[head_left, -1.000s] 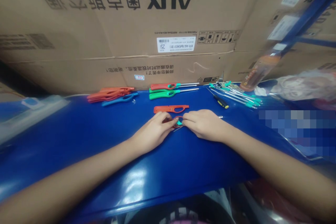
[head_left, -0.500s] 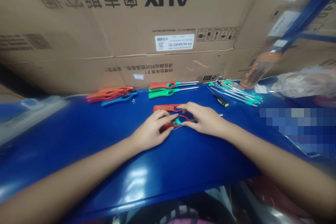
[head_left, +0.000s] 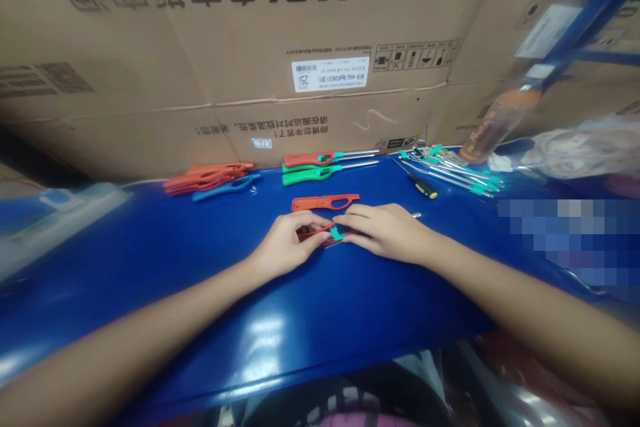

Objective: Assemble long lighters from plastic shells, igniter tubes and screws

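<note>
On the blue table point(head_left: 150, 260) my left hand point(head_left: 287, 247) and my right hand point(head_left: 385, 230) meet over a red lighter shell with a teal trigger point(head_left: 330, 233). Both hands have their fingers curled and pressed on it, the left on its left end, the right on its right end, where a thin metal rod sticks out. A loose red shell half point(head_left: 325, 202) lies just beyond the hands, untouched.
A pile of red and blue shell halves point(head_left: 213, 180) lies at the back left. Two assembled lighters, red and green point(head_left: 320, 168), lie behind. Teal-tipped metal rods point(head_left: 450, 170) and a screwdriver point(head_left: 421, 187) sit back right. Cardboard boxes point(head_left: 250, 47) wall the far edge.
Half a second ago my right hand reached up to the loose red half; it has come back down onto the lighter piece. My left hand stayed on the piece.
</note>
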`<state>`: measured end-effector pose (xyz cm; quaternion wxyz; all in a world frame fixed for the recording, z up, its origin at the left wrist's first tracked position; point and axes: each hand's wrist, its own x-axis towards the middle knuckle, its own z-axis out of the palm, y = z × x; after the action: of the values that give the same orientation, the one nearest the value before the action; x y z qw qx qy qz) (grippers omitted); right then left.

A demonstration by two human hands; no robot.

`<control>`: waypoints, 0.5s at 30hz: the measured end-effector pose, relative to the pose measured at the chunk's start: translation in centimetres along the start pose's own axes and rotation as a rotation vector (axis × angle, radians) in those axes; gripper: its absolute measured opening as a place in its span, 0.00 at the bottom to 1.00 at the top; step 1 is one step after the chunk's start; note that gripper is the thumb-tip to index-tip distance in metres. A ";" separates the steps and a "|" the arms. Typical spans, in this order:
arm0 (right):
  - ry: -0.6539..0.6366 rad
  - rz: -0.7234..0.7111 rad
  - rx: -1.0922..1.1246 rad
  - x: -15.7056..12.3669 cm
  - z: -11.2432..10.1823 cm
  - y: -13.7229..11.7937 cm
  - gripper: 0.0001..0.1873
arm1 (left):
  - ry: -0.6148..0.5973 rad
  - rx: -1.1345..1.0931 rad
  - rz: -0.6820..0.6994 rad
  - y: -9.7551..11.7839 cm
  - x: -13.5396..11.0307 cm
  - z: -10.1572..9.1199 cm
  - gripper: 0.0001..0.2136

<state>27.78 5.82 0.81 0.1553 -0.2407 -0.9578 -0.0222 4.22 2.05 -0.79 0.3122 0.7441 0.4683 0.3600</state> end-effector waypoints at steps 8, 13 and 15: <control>-0.061 -0.084 0.044 0.0 -1.1 0.5 0.20 | 0.043 0.026 0.024 0.0 -0.1 0.2 0.06; -0.146 -0.019 0.146 -0.3 -2.4 1.6 0.21 | 0.026 0.029 -0.040 -0.4 0.1 0.0 0.07; -0.160 0.023 0.199 -0.5 -2.6 2.1 0.16 | 0.016 0.047 -0.045 -0.6 0.2 -0.1 0.08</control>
<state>29.94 7.16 3.00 0.1016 -0.2359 -0.9619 0.0941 3.93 2.42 -1.18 0.2989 0.7374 0.4958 0.3479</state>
